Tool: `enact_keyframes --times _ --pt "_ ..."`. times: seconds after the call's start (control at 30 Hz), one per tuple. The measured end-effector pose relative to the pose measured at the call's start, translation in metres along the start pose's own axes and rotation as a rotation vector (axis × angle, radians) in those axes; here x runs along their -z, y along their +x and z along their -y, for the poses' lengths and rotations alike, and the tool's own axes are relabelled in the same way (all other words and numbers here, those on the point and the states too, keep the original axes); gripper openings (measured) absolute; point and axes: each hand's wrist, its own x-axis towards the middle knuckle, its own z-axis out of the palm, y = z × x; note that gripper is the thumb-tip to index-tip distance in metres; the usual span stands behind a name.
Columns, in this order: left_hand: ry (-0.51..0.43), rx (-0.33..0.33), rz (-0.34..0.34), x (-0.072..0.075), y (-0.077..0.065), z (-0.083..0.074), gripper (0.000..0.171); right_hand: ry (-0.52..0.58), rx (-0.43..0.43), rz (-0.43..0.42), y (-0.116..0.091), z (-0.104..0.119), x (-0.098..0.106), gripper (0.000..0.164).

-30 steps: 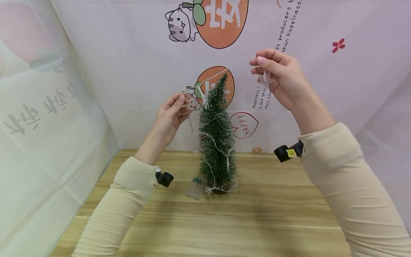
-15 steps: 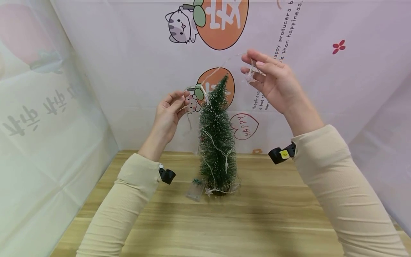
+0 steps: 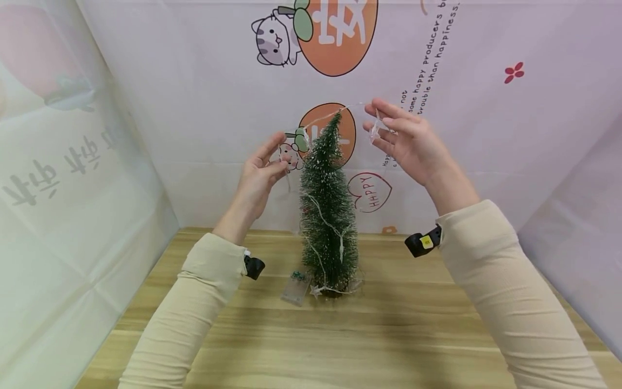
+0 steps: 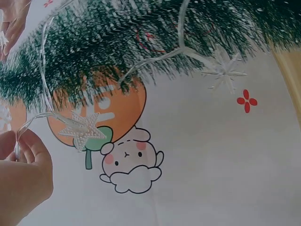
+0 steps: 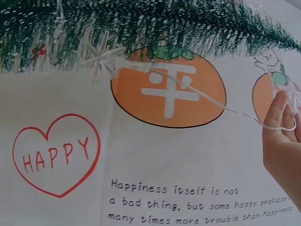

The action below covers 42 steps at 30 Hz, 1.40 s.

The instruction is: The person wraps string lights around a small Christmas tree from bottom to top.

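Printed white sheeting (image 3: 194, 108) backed a wooden table (image 3: 413, 340). Head view: clear star-strung lights (image 3: 341, 247) wound round a frosted green bristle tree (image 3: 324, 178); left hand (image 3: 256, 175), ten o'clock, pinched them; right hand (image 3: 413, 143), two o'clock, held them, fingers curved. Left wrist: translucent star (image 4: 223, 73) hung at two. Right wrist: wire (image 5: 240, 112) reached three.

Table (image 3: 389, 346): wood-grain. Behind it, pale printed cloth (image 3: 209, 129): striped cat (image 3: 274, 43) beside upper orange (image 3: 335, 60), red flower (image 3: 514, 72) at right, red heart (image 3: 371, 192) reading HAPPY, black lettering (image 3: 427, 60).
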Motion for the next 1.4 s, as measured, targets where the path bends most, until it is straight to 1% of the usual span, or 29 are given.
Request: enact_keyframes --times 0.13,0.27,0.4,0.53,0.63,0.8,0.93,1.03,1.13,1.23,1.4 --pt "0.043 0.000 -0.008 -0.002 0.002 0.005 0.063 -0.021 -0.016 -0.034 -0.002 -0.008 0.007 0.059" --pt "0.061 -0.005 -0.017 -0.005 0.005 0.005 0.063 -0.046 -0.039 -0.052 -0.003 -0.014 0.013 0.059" --pt "0.080 0.016 -0.018 -0.007 0.007 0.006 0.063 -0.074 -0.057 -0.062 -0.004 -0.017 0.017 0.059" --pt "0.121 0.050 -0.042 -0.007 0.009 0.010 0.059 -0.104 -0.082 -0.067 -0.005 -0.019 0.020 0.059" --pt "0.165 0.062 -0.053 -0.006 0.010 0.014 0.053 -0.123 -0.089 -0.074 -0.005 -0.021 0.024 0.059" --pt "0.219 0.058 -0.035 -0.005 0.009 0.018 0.047 -0.138 -0.084 -0.084 -0.007 -0.023 0.031 0.060" --pt "0.226 0.062 -0.041 -0.003 0.009 0.019 0.044 -0.153 -0.091 -0.082 -0.009 -0.026 0.038 0.062" --pt "0.207 0.065 -0.047 -0.001 0.007 0.019 0.042 -0.176 -0.113 -0.083 -0.011 -0.029 0.042 0.062" --pt "0.189 0.064 -0.037 0.000 0.005 0.018 0.041 -0.228 -0.141 -0.087 -0.013 -0.033 0.046 0.063" --pt "0.188 0.073 -0.029 -0.001 0.002 0.016 0.040 -0.314 -0.169 -0.079 -0.016 -0.036 0.049 0.064" --pt "0.194 0.086 -0.034 -0.002 -0.004 0.010 0.039 -0.430 -0.234 -0.034 -0.025 -0.035 0.052 0.063"
